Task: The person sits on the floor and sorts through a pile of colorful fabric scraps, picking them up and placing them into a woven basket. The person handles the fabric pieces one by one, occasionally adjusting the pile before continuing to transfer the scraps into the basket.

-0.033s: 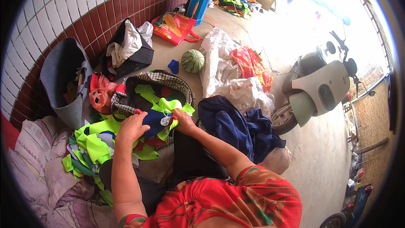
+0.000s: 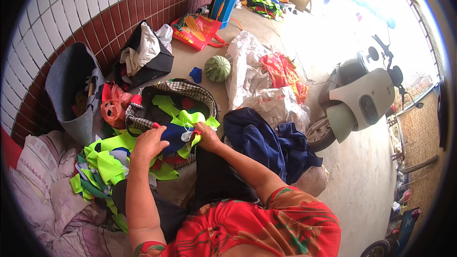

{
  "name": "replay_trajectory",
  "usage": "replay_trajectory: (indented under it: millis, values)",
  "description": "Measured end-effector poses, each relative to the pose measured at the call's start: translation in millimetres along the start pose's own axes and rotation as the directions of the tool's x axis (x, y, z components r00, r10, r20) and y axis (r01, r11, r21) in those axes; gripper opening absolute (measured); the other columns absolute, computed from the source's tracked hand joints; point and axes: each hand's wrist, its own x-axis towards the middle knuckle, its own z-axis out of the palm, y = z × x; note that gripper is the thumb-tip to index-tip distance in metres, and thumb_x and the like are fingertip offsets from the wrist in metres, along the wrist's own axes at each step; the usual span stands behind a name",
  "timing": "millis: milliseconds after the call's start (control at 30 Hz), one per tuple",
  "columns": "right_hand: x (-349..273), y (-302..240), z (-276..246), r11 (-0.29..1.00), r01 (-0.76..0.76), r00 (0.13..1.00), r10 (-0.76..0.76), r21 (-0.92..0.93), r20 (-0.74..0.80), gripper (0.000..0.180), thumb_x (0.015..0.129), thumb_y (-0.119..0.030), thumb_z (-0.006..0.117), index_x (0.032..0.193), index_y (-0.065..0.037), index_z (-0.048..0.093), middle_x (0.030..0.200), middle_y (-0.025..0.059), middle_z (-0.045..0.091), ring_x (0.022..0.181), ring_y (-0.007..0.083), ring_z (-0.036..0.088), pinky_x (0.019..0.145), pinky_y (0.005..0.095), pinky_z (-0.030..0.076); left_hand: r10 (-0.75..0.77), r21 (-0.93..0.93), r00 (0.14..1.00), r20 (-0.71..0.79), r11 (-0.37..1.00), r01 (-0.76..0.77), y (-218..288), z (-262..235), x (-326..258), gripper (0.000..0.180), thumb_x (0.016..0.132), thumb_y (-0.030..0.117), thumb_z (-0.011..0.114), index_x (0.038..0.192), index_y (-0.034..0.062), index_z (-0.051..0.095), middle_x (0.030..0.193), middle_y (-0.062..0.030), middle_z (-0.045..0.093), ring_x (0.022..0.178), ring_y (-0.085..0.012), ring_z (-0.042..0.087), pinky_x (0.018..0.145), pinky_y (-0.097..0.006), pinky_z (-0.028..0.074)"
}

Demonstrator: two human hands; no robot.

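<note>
My left hand (image 2: 151, 143) is closed on the left end of a dark blue cloth piece (image 2: 173, 135), its thumb lying over the fabric. My right hand (image 2: 208, 136) grips lime-green cloth (image 2: 184, 151) at the blue piece's other end, with a bit of red showing by the fingers. A small white loop of string or band (image 2: 187, 134) hangs between the hands. Just beyond and beneath them, a checked fabric-lined basket or bag (image 2: 209, 100) holds more lime-green and red scraps. A heap of lime-green, grey and dark green scraps (image 2: 105, 164) lies beside my left forearm.
At left stand a grey felt bin (image 2: 64, 97) and a black box (image 2: 162, 62) with cloth. A watermelon (image 2: 217, 68) sits ahead. Navy cloth (image 2: 257, 138) and white plastic sacks (image 2: 247, 66) lie to the right, near a parked scooter (image 2: 364, 102). Pale towels (image 2: 52, 195) are at lower left.
</note>
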Motion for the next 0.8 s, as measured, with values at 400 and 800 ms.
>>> replay_trajectory:
  millis: [400, 800]
  values:
    - [0.3, 2.2, 2.3, 1.0, 0.001, 1.0, -0.001, -0.005, -0.003, 0.052, 0.062, -0.018, 0.076, 0.104, -0.008, 0.047, 0.092, 0.0131, 0.052, 0.087, 0.0359, 0.055, 0.069, 0.0434, 0.044, 0.024, 0.021, 0.999, -0.037, 1.0, -0.023, -2.3, 3.1, -0.1, 0.052, 0.075, 0.023, 0.067, 0.122, 0.0086, 0.05, 0.108, -0.0159, 0.061, 0.101, -0.0306, 0.057, 0.086, -0.04, 0.044]
    - [-0.7, 3.3, 2.5, 1.0, -0.017, 1.0, 0.017, -0.005, 0.016, 0.051, 0.062, -0.013, 0.073, 0.106, -0.007, 0.047, 0.094, 0.0154, 0.053, 0.09, 0.0373, 0.054, 0.073, 0.0442, 0.044, 0.013, 0.022, 1.0, -0.021, 1.0, -0.013, -1.4, 1.7, 0.4, 0.051, 0.075, 0.024, 0.067, 0.121, 0.0095, 0.05, 0.106, -0.0159, 0.062, 0.101, -0.0311, 0.057, 0.085, -0.041, 0.044]
